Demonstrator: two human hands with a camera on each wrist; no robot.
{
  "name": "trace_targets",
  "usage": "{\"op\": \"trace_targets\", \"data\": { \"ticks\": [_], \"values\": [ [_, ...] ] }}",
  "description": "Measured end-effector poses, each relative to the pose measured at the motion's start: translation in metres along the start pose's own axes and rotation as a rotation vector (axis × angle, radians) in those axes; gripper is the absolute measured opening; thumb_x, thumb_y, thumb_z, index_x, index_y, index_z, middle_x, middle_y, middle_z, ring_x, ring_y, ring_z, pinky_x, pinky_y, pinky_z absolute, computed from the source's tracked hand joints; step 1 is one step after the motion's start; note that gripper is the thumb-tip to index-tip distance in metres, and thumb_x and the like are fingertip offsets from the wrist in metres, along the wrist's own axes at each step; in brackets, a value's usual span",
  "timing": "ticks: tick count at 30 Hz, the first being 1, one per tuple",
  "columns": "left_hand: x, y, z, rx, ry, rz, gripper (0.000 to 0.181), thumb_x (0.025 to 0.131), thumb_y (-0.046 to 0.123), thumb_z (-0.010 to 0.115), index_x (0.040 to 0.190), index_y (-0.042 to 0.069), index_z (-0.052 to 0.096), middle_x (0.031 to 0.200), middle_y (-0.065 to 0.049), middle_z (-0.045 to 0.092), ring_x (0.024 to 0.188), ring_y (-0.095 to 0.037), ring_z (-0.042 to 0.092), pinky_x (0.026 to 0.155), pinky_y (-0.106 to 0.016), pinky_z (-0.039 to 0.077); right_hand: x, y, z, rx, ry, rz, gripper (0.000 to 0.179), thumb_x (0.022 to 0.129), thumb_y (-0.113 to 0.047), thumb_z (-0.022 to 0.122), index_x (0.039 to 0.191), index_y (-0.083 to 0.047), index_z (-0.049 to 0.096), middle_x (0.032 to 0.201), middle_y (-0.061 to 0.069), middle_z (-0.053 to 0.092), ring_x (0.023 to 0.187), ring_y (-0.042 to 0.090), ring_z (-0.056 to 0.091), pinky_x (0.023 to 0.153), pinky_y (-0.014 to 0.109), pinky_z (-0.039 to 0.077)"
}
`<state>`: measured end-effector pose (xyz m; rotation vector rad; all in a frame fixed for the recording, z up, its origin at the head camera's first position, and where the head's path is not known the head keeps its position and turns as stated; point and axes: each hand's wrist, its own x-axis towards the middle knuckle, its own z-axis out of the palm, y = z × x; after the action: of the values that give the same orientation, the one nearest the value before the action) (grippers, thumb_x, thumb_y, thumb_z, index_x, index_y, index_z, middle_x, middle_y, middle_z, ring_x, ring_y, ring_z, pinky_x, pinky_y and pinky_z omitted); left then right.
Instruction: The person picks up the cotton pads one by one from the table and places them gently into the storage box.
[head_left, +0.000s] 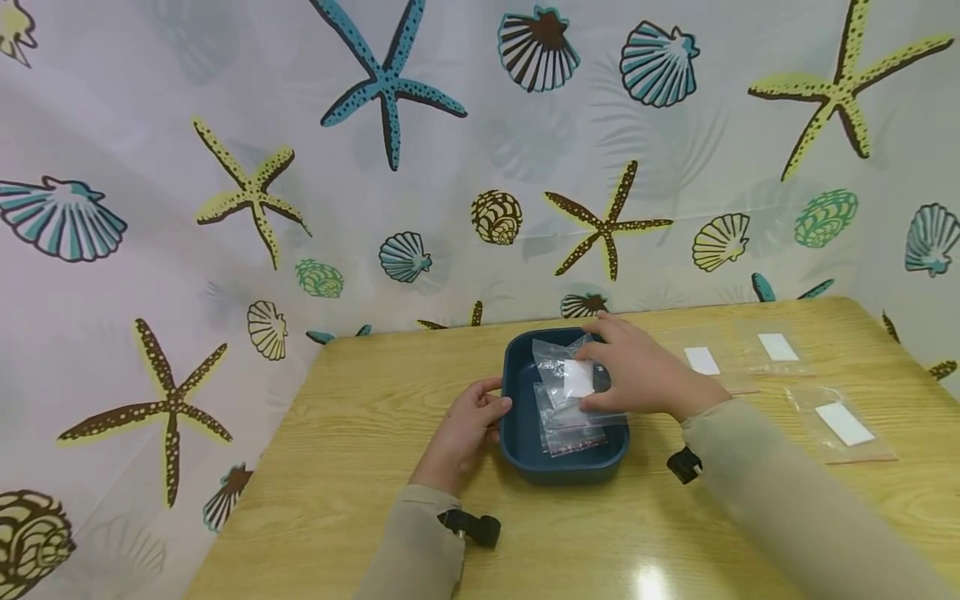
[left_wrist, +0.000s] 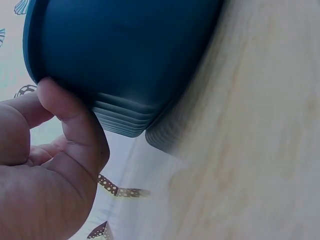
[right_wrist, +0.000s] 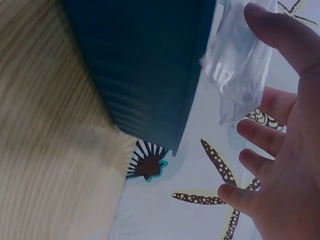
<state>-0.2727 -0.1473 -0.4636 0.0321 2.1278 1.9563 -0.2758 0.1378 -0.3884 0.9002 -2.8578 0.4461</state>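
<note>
Small clear zip bags (head_left: 566, 437) lie inside a dark blue plastic bin (head_left: 517, 446) on the table. My left hand (head_left: 467, 423) is at the bin's left side, its fingertips touching the outside by the rim, as the left wrist view shows. Over the bin, my right hand (head_left: 637, 367) has thumb and index finger at opposite edges of a clear zip bag (right_wrist: 240, 65) with a white label (head_left: 577, 379). That bag is above the rim in the right wrist view, and the other right fingers are spread. Something dark shows by the label; its kind is unclear.
To the right on the wood-grain table (head_left: 360, 450) lie three flat clear bags with white labels: one near the right hand (head_left: 702, 361), one farther back (head_left: 777, 347), one nearer (head_left: 843, 423). A curtain (head_left: 450, 167) printed with shells and starfish hangs behind.
</note>
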Motion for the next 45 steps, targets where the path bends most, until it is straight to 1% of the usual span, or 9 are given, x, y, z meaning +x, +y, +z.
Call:
{"op": "trace_targets", "data": {
  "ticks": [6,10,15,22,29,37,45],
  "values": [
    [0.001,-0.001,-0.001,-0.023,-0.002,0.006,0.042,0.104,0.014,0.060,0.144,0.009,0.052,0.110,-0.017,0.062,0.081,-0.022,0.061,0.062,-0.027,0.051,0.013,-0.008,0.010,-0.007,-0.004,-0.004,0.066,0.079,-0.053,0.083,0.129,-0.013,0.068,0.156,0.018,0.039,0.148,0.043,0.022,0.115,0.059,0.025],
    [0.000,-0.001,-0.001,-0.030,-0.009,0.012,0.042,0.104,0.013,0.060,0.144,0.009,0.051,0.108,-0.016,0.062,0.080,-0.021,0.062,0.062,-0.027,0.051,0.019,-0.010,0.016,-0.036,-0.036,0.011,0.068,0.079,-0.056,0.081,0.131,-0.014,0.067,0.156,0.017,0.038,0.149,0.042,0.021,0.115,0.059,0.025],
    [-0.001,0.000,0.000,-0.036,-0.019,0.011,0.043,0.103,0.012,0.060,0.145,0.008,0.050,0.110,-0.019,0.061,0.081,-0.022,0.063,0.062,-0.027,0.051,0.020,-0.011,0.020,-0.040,-0.064,0.030,0.070,0.079,-0.056,0.081,0.132,-0.014,0.066,0.156,0.016,0.038,0.149,0.041,0.020,0.114,0.060,0.026],
    [-0.002,0.001,0.001,-0.035,-0.018,0.013,0.043,0.103,0.013,0.061,0.145,0.008,0.051,0.111,-0.019,0.061,0.081,-0.023,0.063,0.062,-0.026,0.051,0.023,-0.008,0.024,-0.048,-0.084,0.049,0.077,0.080,-0.056,0.081,0.140,-0.012,0.061,0.158,0.017,0.035,0.150,0.040,0.018,0.115,0.060,0.024],
    [-0.001,0.001,0.000,-0.017,-0.014,0.005,0.044,0.103,0.014,0.061,0.145,0.008,0.051,0.114,-0.020,0.060,0.082,-0.022,0.062,0.062,-0.026,0.050,0.021,-0.008,0.022,-0.043,-0.099,0.064,0.076,0.081,-0.054,0.080,0.140,-0.011,0.061,0.159,0.017,0.034,0.151,0.040,0.015,0.116,0.060,0.023],
    [-0.003,0.002,0.000,-0.020,-0.018,0.006,0.044,0.103,0.013,0.061,0.145,0.007,0.050,0.113,-0.020,0.062,0.080,-0.021,0.063,0.062,-0.027,0.050,0.018,0.004,0.022,-0.066,-0.078,0.078,0.072,0.081,-0.055,0.080,0.138,-0.014,0.063,0.158,0.018,0.035,0.148,0.041,0.022,0.114,0.060,0.026],
    [-0.002,0.001,0.000,-0.034,-0.025,0.015,0.043,0.103,0.012,0.060,0.145,0.006,0.050,0.111,-0.019,0.062,0.078,-0.020,0.063,0.061,-0.027,0.050,0.010,0.026,0.014,-0.058,-0.073,0.121,0.073,0.082,-0.055,0.079,0.139,-0.012,0.062,0.158,0.020,0.034,0.146,0.043,0.026,0.114,0.060,0.027]
  ]
}}
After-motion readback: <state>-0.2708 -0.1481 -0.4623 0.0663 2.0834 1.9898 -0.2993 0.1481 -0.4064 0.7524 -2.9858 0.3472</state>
